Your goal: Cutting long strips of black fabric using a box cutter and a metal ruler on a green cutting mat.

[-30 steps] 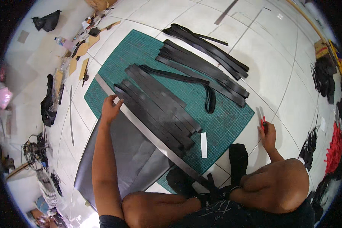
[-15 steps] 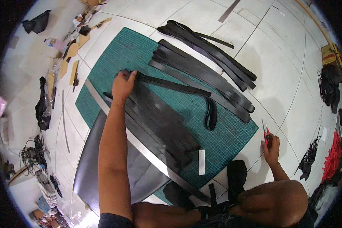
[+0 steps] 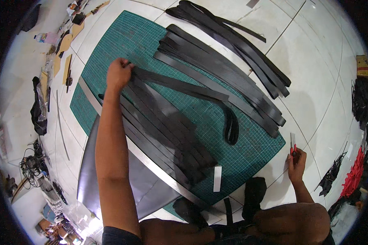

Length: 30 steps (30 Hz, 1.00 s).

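Note:
My left hand [image 3: 119,74] is at the far left part of a green cutting mat [image 3: 110,45], its fingers pinched on the end of a black strip [image 3: 180,85]. This strip runs right across the mat and ends in a folded loop. Under and beside that hand lies a fanned row of wide black strips [image 3: 163,122]. Low on the right, above the tiled floor, my right hand [image 3: 297,165] grips red-handled scissors [image 3: 293,149] with the blades pointing away from me. Part of their handles is hidden by my fingers.
More folded black strips [image 3: 221,67] lie on the mat, with another bundle [image 3: 233,45] beyond. A long metal ruler [image 3: 151,163] crosses a shiny black sheet [image 3: 139,179]. A small white bar [image 3: 217,179] lies near my feet. Red material [image 3: 353,175] and cords line the right side.
The view has shifted, so the mat and strips appear higher and larger. My left hand keeps its pinch on the strip. The scissors' blades look closer together than before.

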Tool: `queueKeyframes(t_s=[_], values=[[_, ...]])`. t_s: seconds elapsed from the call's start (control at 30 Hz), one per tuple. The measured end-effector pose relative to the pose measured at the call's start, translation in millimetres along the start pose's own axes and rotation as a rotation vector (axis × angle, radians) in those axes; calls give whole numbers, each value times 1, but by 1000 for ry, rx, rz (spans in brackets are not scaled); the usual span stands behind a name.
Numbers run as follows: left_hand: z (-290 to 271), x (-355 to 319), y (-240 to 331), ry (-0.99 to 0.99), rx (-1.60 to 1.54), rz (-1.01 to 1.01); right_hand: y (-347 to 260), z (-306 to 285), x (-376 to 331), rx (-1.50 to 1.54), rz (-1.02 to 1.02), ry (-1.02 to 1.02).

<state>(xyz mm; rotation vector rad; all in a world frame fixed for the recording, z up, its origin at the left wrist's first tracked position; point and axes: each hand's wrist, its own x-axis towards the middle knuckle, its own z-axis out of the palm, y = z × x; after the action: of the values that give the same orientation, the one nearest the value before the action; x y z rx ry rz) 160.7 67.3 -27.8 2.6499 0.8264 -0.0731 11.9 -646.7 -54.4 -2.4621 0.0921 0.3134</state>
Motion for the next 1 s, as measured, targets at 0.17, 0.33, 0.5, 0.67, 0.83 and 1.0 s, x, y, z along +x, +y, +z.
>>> queueKeyframes(t_s=[0.17,0.33,0.5,0.67,0.83,1.0], values=[[-8,11,-14,98,-14,69,14,-4,0,-33,1,5],[14,17,-51,247,-132,15,-1,1,2,91,36,-35],[33,7,-23,268,148,19,-5,-9,1,59,24,-43],[21,2,-31,319,116,75,-3,-7,1,41,0,-28],[17,-12,-13,293,-89,127,-6,-11,2,41,-3,-24],[-22,-37,11,319,-163,238,1,-4,6,15,-43,-8]])
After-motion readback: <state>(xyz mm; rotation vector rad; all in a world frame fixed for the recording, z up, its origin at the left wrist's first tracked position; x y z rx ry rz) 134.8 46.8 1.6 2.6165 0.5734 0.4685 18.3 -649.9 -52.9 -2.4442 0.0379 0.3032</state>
